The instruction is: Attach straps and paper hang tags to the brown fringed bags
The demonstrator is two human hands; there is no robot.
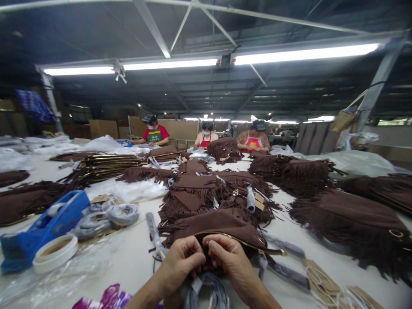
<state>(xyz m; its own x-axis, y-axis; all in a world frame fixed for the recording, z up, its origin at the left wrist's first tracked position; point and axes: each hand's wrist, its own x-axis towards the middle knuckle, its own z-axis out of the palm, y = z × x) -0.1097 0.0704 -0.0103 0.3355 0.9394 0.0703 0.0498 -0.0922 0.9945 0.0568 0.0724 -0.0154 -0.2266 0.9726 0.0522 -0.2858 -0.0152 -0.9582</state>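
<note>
A dark brown fringed bag point(219, 224) lies in front of me, its gold zipper point(244, 241) facing my side and partly open. Both hands are at that opening. My left hand point(184, 259) is closed, thumb and fingertips pinched together. My right hand point(227, 256) is closed in a similar pinch just beside it, against the zipper edge. Whatever lies between the fingertips is too small or hidden to name. Below my hands is a plastic-wrapped coiled strap point(206, 288), partly covered by my wrists.
A blue tape dispenser point(48, 227), a white tape roll point(55, 253) and wrapped coils point(122, 213) are at left. Fringed bags point(193, 189) are piled ahead, more bags point(357, 219) at right. Cardboard tags point(322, 274) lie front right. Several people point(156, 134) work across the table.
</note>
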